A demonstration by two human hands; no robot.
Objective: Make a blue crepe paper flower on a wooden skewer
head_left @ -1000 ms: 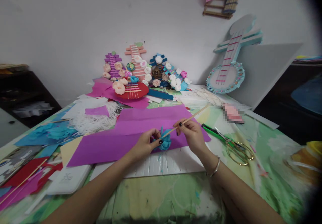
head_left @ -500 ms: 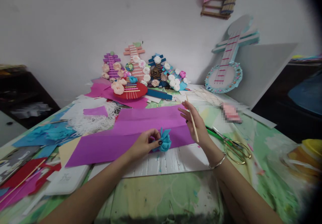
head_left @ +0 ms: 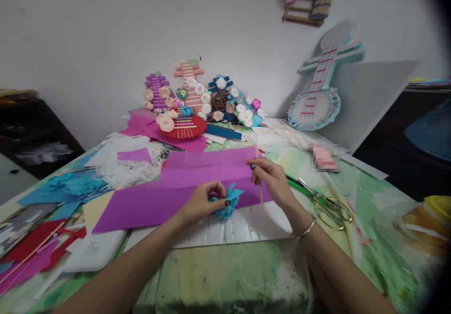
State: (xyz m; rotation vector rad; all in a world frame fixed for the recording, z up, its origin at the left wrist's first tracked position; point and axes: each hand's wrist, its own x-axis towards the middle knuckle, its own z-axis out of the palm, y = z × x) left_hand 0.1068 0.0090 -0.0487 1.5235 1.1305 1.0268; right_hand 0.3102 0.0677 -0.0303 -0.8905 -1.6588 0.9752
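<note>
Between thumb and fingers, my left hand pinches a blue paper flower with pointed petals. To its right, my right hand holds a thin wooden stick upright between its fingers; the stick is blurred by motion. Purple paper sheets lie behind and under both hands. Beneath the flower is a white board with grooved lines. A pair of scissors with gold handles rests right of my right hand.
Small decorated paper instruments lean against the wall at the back. White shredded paper and blue crepe paper lie left. A white power bank sits at front left. A yellow-lidded container stands right.
My right hand has turned and moved slightly left, and its fingers have closed more around the stick, which now stands more upright. The blue flower has tilted and shifted slightly in my left hand.
</note>
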